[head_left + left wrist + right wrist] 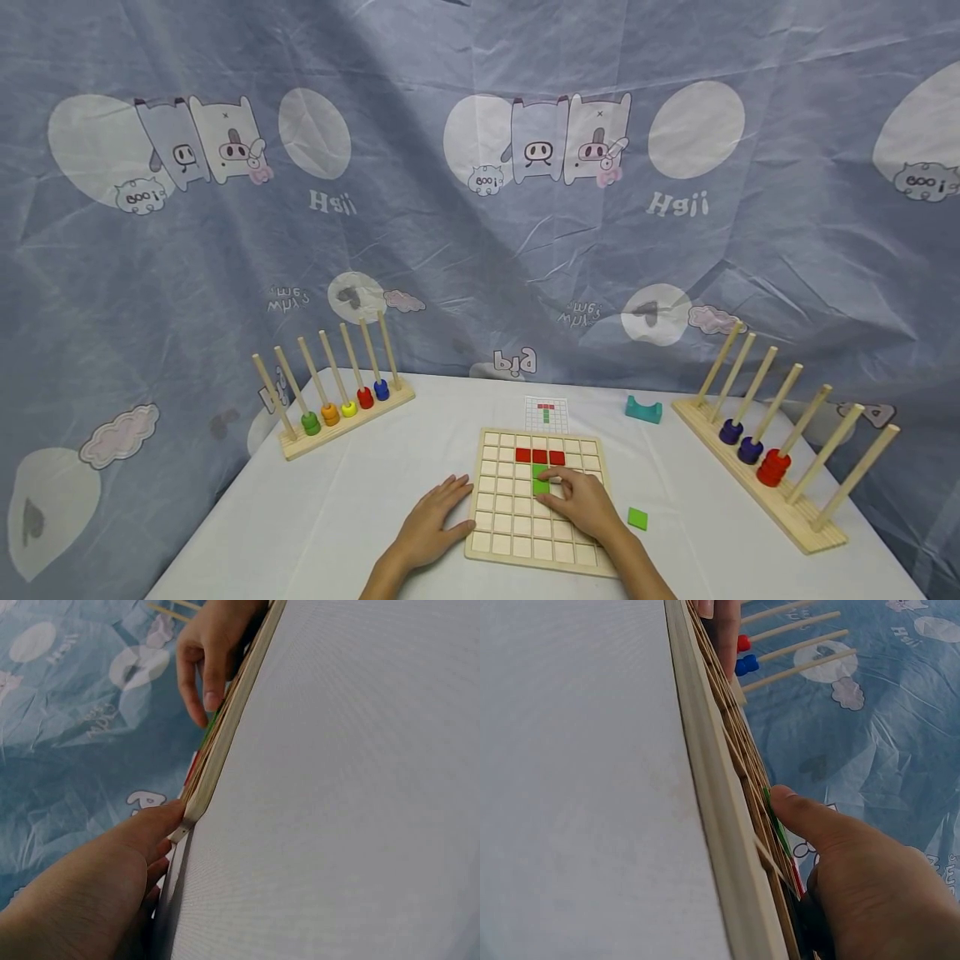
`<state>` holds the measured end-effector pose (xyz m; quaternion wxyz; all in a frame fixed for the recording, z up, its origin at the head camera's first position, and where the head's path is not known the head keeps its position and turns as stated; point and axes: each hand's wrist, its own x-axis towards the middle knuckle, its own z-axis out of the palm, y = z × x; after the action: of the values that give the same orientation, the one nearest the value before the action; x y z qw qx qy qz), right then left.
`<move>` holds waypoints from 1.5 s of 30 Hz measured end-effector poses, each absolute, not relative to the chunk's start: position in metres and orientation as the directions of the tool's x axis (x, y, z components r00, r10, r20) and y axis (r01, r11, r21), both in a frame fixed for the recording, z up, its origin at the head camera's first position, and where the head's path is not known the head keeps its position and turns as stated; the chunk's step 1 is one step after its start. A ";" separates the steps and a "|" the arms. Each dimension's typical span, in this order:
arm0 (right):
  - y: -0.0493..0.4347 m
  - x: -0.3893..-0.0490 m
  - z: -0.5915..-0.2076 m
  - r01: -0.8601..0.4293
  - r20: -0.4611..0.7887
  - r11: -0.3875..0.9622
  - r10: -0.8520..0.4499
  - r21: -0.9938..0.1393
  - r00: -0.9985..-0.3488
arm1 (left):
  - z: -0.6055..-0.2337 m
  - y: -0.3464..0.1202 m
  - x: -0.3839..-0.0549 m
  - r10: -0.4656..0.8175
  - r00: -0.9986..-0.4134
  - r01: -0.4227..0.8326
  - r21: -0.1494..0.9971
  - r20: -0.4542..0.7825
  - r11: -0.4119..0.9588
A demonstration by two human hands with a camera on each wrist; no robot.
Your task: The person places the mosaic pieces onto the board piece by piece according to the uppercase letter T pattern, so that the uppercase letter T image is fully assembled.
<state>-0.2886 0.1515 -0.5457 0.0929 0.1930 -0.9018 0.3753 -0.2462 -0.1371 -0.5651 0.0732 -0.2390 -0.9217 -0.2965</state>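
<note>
A square wooden grid board (502, 525) lies on the white table. Three red square tiles (540, 457) form a row in its upper cells, and two green square tiles run down below the middle one. My right hand (587, 500) is over the board, thumb and index finger pinching the lower green tile (541, 487) at its cell; the thumb is also at the green edge in the right wrist view. Flat beside the board, my left hand (435, 523) rests with relaxed fingers, its thumb touching the left rim. Another green tile (637, 518) lies loose to the right.
Behind the board lies a printed pattern card (557, 410) showing a red and green T. A teal curved block (643, 409) sits further right. Pegged wooden stands with coloured beads flank the table, one left (348, 423), one right (765, 479). A patterned curtain hangs behind.
</note>
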 end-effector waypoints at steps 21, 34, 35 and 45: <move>0.167 -0.280 -0.547 -0.397 0.308 0.624 -0.251 -0.673 -0.917 | -0.568 -0.134 -0.248 0.412 -0.866 0.499 0.503 0.282 0.705; 0.226 -0.268 -0.550 -0.355 0.357 0.668 -0.141 -0.654 -0.923 | -0.566 -0.136 -0.247 0.405 -0.867 0.498 0.505 0.289 0.705; 0.231 -0.266 -0.551 -0.358 0.371 0.676 -0.133 -0.644 -0.919 | -0.566 -0.136 -0.247 0.405 -0.867 0.498 0.508 0.290 0.703; 0.270 -0.251 -0.553 -0.296 0.396 0.739 -0.043 -0.605 -0.917 | -0.564 -0.138 -0.246 0.403 -0.864 0.504 0.509 0.303 0.698</move>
<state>-0.2511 0.2702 -0.5527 0.1809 0.0925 -0.9148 0.3490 -0.2457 -0.1379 -0.5636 0.0840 -0.2473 -0.9175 -0.3001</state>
